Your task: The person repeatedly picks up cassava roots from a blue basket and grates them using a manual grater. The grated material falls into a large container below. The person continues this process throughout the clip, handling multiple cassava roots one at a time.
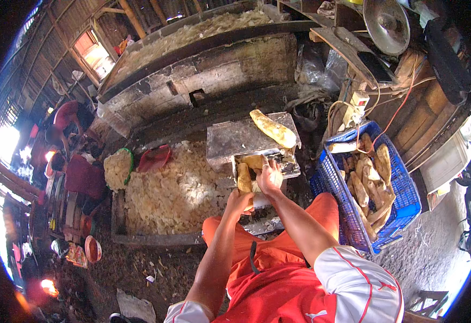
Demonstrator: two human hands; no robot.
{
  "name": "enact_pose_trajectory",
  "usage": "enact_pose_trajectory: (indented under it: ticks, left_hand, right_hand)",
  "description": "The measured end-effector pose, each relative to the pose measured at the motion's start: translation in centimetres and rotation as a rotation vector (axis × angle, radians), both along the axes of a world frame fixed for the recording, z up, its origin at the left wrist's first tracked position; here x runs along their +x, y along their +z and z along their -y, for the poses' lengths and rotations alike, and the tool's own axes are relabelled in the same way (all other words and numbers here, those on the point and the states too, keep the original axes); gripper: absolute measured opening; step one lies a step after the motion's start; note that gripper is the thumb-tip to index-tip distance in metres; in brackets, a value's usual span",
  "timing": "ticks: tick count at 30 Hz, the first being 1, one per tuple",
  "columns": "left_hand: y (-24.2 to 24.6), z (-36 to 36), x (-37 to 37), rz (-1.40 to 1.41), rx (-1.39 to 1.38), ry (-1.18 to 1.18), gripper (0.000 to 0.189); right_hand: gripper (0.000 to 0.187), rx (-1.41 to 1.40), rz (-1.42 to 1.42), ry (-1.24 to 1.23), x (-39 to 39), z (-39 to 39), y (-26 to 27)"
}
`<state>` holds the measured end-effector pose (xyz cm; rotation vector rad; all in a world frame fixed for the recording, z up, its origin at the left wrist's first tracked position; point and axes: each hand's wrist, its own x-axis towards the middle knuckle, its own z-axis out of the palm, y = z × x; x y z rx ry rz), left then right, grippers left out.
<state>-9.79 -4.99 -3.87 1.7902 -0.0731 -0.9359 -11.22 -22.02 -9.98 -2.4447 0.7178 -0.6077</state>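
My left hand [240, 202] grips the near end of a long root [244, 177], likely cassava, which points away from me. Against a second root [253, 161] my right hand [270, 177] is closed, its fingers curled over the right end. Both roots are at the front opening of a low box-like slicing machine [229, 139]; its blade is hidden. On top of the machine lies a third, larger root [273, 130], set at a slant. Pale thin slices [171, 194] are heaped in a wooden-edged bin to the left of the machine.
By my right leg stands a blue plastic crate [407, 194] of several roots. A power strip [356, 107] with cables hangs above it. A red basket [154, 157] rests on the slices. A long trough [259, 60] spans the back. Another person [84, 173] is at the left.
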Motion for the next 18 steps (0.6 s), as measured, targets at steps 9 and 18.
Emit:
enact_pose_trajectory:
  ticks: [9,18]
  left_hand:
    - [1.6,1.1,1.4,0.082,0.105,-0.104,0.027]
    - [0.7,1.8,3.2,0.248,0.271,-0.355,0.028]
  right_hand:
    - [0.048,0.091,0.074,-0.045,1.5,0.4,-0.3]
    - [0.041,0.036,0.064,-0.083,2.4,0.4,-1.5]
